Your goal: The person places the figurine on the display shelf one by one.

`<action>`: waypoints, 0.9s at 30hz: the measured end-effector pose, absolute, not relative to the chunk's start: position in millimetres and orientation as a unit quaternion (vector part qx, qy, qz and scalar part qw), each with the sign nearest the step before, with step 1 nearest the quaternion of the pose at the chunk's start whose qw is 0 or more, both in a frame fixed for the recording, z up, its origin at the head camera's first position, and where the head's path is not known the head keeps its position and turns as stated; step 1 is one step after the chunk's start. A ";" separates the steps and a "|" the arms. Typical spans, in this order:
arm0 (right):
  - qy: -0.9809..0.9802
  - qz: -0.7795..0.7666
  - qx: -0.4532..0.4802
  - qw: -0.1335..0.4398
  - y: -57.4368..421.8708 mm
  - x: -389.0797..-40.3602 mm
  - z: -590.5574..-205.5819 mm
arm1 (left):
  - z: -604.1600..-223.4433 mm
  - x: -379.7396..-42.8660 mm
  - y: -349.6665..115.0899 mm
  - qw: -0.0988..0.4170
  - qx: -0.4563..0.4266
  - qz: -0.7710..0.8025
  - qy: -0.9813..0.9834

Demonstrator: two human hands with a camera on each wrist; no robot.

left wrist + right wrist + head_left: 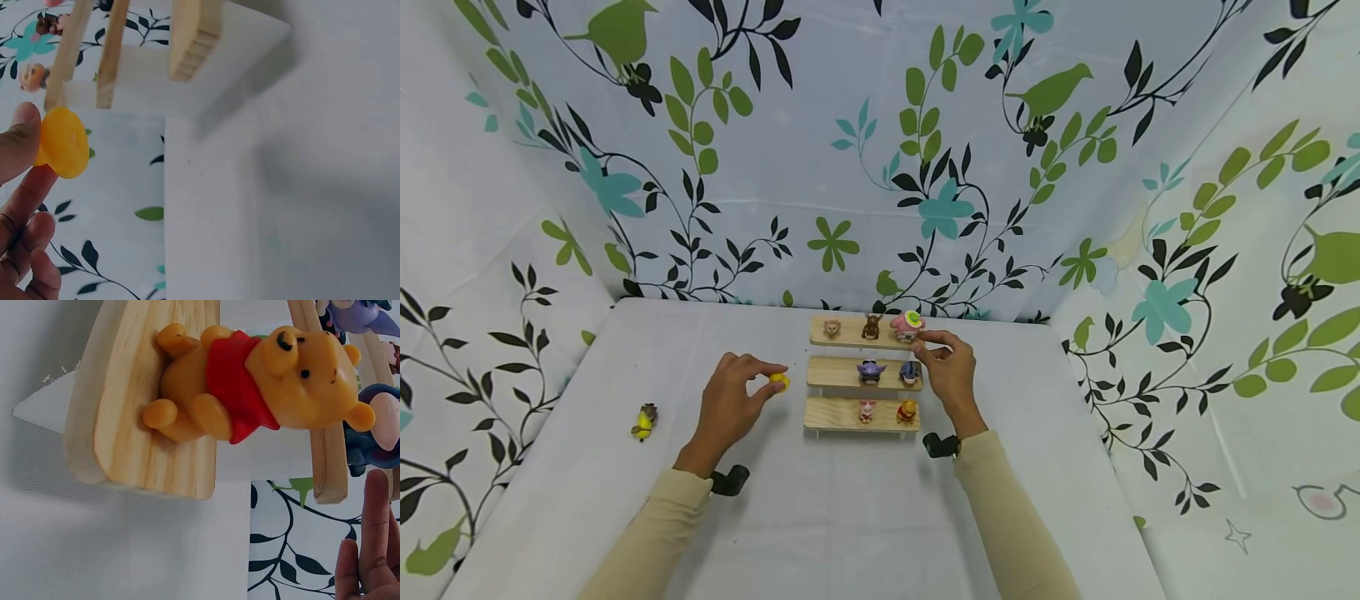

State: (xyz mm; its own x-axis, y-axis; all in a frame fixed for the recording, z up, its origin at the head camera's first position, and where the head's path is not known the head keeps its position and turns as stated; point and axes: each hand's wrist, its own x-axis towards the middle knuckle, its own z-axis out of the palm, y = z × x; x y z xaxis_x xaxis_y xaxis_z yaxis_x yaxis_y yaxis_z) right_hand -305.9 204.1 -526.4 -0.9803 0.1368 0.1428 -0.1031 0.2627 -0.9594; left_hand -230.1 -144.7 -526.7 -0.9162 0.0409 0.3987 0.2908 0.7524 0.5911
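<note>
My left hand (733,400) pinches a small yellow piece (780,381) between thumb and forefinger, left of the shelves. In the left wrist view it shows a round, flat yellow disc (66,142); its kind is unclear. At the top shelf's right end, my right hand (949,371) has thumb and forefinger at the lower edge of a pink figurine (907,327) with a green-and-yellow top. The right wrist view leaves that grip out, showing straighter fingers (376,519) below a blue donkey figurine (378,425). A yellow bear figurine in a red shirt (244,387) sits on the lowest shelf.
The three-tier wooden shelf (835,408) also bears a tan figurine (832,328), a brown one (871,327), a purple one (870,372) and a small pink one (867,411). A yellow-and-dark figurine (644,422) lies at the table's left. Patterned cloth (760,167) hangs behind.
</note>
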 end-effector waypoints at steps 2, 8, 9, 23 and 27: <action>-0.788 0.608 -0.011 0.098 204.7 -306.1 -526.4 | -522.0 -232.8 -137.8 0.188 -0.099 -0.345 -0.914; -0.786 0.611 -0.007 0.099 205.3 -306.4 -528.3 | -517.9 -240.0 -119.8 0.189 -0.113 -0.355 -0.908; -0.786 0.610 -0.007 0.099 205.2 -306.3 -528.3 | -517.6 -241.0 -117.1 0.187 -0.114 -0.357 -0.908; -0.785 0.612 -0.010 0.098 205.0 -305.7 -525.3 | -516.1 -255.7 -89.4 0.184 -0.117 -0.378 -0.900; -0.784 0.613 -0.012 0.096 205.0 -305.5 -525.2 | -517.2 -259.3 -83.6 0.190 -0.120 -0.377 -0.898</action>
